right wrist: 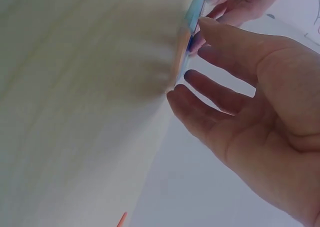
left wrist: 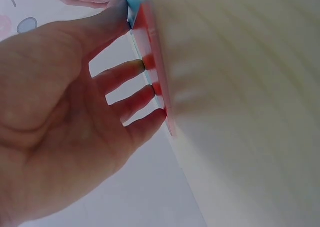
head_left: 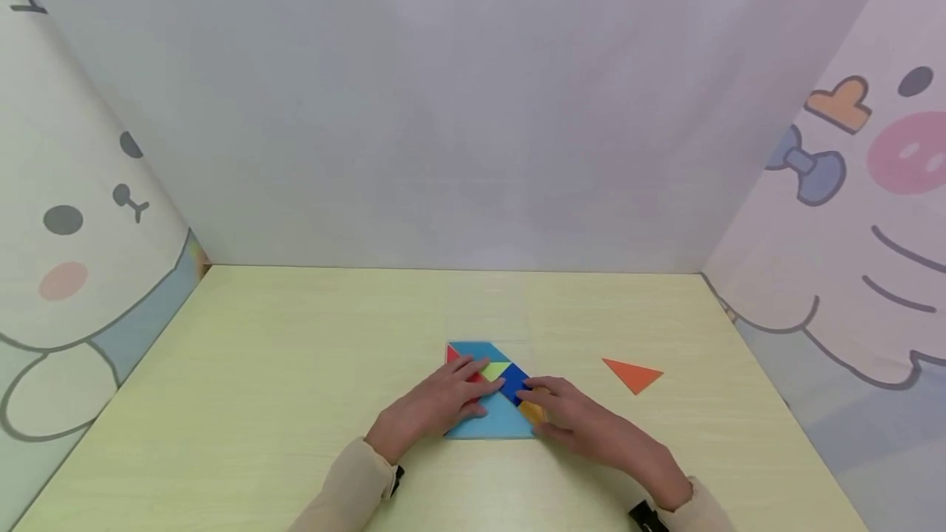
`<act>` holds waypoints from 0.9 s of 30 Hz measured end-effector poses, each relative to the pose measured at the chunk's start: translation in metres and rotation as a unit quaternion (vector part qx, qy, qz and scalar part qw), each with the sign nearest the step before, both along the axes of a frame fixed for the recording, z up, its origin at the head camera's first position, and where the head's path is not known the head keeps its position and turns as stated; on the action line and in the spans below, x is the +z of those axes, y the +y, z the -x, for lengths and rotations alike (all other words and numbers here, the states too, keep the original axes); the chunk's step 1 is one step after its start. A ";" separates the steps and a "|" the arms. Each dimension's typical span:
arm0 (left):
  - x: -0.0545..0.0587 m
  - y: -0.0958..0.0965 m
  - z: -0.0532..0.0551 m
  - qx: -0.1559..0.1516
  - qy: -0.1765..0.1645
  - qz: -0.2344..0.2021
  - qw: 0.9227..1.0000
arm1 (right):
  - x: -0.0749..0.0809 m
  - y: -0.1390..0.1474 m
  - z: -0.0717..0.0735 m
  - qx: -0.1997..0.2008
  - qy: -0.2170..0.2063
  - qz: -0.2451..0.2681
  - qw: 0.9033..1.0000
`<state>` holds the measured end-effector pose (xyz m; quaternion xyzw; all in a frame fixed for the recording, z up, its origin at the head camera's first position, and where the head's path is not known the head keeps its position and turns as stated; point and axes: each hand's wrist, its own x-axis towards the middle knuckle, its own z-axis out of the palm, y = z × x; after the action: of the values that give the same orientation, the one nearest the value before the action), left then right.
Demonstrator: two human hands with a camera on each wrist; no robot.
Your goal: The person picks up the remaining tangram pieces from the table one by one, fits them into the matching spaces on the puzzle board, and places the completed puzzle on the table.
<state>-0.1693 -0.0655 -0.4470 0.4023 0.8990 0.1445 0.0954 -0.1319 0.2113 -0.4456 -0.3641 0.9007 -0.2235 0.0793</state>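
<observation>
Flat tangram pieces lie together on the table. A blue piece [head_left: 473, 350] is at the top, a light blue triangle [head_left: 491, 421] at the bottom, and a red piece [head_left: 452, 353] on the left, partly hidden by fingers. Between them show a yellow-green triangle [head_left: 497, 369] and a dark blue square [head_left: 512, 384]. My left hand [head_left: 436, 405] spreads over the left side, fingertips touching the red piece in the left wrist view. On the right, my right hand [head_left: 580, 421] rests its fingertips at the square and along a yellow-orange piece [head_left: 530, 412], which it partly covers.
An orange-red triangle [head_left: 633, 374] lies apart, to the right of my right hand. A faint clear rectangular outline [head_left: 488, 310] shows behind the pieces. Pale curtain-like walls [head_left: 458, 105] enclose the wooden table [head_left: 296, 335] at the back and sides.
</observation>
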 end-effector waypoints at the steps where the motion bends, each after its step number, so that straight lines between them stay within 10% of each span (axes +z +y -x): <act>1: 0.000 0.000 0.000 0.000 -0.001 -0.001 1.000 | 0.001 0.002 0.000 -0.004 0.004 0.005 1.000; 27: 0.001 -0.002 -0.004 0.011 -0.029 -0.017 0.999 | 0.003 0.051 0.010 -0.080 0.131 0.018 0.988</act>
<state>-0.1652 -0.0675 -0.4465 0.3893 0.8977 0.1728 0.1130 -0.1423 0.2627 -0.4424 -0.3185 0.9253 -0.1956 -0.0638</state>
